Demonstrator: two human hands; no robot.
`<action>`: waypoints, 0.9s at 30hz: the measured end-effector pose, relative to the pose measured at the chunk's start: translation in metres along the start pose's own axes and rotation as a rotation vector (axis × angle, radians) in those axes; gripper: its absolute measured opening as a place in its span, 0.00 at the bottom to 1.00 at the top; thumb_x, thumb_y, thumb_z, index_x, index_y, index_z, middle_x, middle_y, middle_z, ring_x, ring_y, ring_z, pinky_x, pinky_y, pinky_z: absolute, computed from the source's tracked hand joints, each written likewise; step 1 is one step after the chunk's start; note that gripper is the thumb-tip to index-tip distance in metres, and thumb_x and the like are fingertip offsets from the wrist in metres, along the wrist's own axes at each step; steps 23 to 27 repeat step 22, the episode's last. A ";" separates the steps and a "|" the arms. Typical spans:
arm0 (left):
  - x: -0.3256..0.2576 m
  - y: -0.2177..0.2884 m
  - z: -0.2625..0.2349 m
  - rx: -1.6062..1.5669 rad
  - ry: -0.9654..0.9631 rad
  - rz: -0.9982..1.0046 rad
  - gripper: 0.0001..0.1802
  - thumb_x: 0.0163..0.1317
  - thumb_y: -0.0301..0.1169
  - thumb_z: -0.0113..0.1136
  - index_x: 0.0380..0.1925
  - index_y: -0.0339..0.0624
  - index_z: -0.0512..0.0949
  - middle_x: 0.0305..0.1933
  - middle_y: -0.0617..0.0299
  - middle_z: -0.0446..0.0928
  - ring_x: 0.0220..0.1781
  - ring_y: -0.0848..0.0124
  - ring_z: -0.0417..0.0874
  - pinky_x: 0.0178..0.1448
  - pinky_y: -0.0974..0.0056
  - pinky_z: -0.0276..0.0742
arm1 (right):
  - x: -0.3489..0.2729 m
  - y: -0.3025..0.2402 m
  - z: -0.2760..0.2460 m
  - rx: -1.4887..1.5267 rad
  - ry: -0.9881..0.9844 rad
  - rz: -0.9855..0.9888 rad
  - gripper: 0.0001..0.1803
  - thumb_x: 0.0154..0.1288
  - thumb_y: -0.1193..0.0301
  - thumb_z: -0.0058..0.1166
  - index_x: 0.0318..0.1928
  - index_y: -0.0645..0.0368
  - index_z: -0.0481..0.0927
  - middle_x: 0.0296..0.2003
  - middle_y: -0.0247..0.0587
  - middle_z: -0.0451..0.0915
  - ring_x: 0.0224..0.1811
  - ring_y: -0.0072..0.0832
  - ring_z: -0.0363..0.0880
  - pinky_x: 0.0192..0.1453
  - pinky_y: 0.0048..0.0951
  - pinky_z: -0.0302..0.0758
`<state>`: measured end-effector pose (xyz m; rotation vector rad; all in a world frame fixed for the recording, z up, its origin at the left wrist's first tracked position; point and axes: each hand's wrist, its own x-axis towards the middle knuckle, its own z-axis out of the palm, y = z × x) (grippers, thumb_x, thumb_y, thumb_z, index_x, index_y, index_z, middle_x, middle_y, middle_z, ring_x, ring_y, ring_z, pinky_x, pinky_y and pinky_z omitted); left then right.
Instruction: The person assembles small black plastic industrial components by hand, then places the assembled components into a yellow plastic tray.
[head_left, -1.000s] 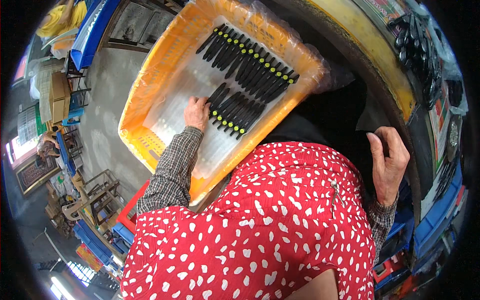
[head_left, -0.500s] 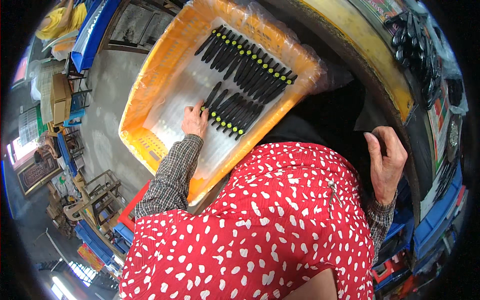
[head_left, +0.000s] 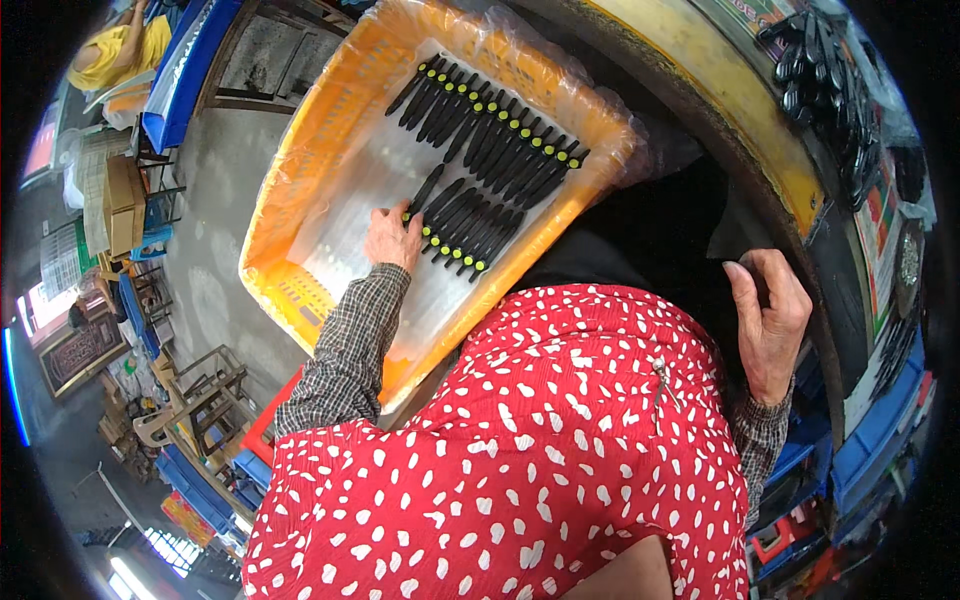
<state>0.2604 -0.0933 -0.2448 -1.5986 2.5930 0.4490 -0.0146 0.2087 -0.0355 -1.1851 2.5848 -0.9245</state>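
Observation:
My left hand [head_left: 393, 238] reaches into an orange plastic crate [head_left: 268, 225] lined with clear film. Its fingers close on the dotted end of a slim black piece [head_left: 428, 188], which lies at the left end of the nearer row. The other pieces of that nearer row [head_left: 474, 226] lie side by side, each with a round yellow-green dot near one end. A longer row of like pieces [head_left: 490, 122] lies farther up the crate. My right hand [head_left: 772, 322] is raised at the right, thumb and curled fingers apart, with nothing visible in it.
A worn yellow-edged curved rim [head_left: 745, 125] runs along the right, beside a heap of glossy black parts [head_left: 822, 85]. Blue bins [head_left: 880, 425] stand lower right. At the left are a cardboard box [head_left: 124, 205], wooden frames [head_left: 205, 390] and a person in yellow [head_left: 120, 50].
My left hand stays at the same black piece, with only a very slight shift. My right hand holds nearly the same pose. The whole view has tilted a little.

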 end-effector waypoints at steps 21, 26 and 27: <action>0.011 0.010 0.010 0.077 -0.004 0.169 0.24 0.49 0.38 0.64 0.49 0.54 0.76 0.44 0.51 0.76 0.50 0.53 0.74 0.55 0.54 0.71 | -0.005 -0.007 -0.017 -0.002 0.057 -0.024 0.07 0.56 0.76 0.59 0.31 0.66 0.74 0.23 0.44 0.73 0.22 0.32 0.74 0.26 0.29 0.68; 0.011 0.009 0.011 0.076 0.021 0.184 0.26 0.46 0.38 0.67 0.49 0.54 0.77 0.44 0.50 0.75 0.51 0.53 0.74 0.57 0.55 0.70 | -0.003 -0.009 -0.021 0.018 0.045 -0.014 0.06 0.57 0.76 0.58 0.31 0.65 0.74 0.24 0.45 0.73 0.23 0.33 0.74 0.28 0.31 0.69; 0.011 0.009 0.011 0.076 0.021 0.184 0.26 0.46 0.38 0.67 0.49 0.54 0.77 0.44 0.50 0.75 0.51 0.53 0.74 0.57 0.55 0.70 | -0.003 -0.009 -0.021 0.018 0.045 -0.014 0.06 0.57 0.76 0.58 0.31 0.65 0.74 0.24 0.45 0.73 0.23 0.33 0.74 0.28 0.31 0.69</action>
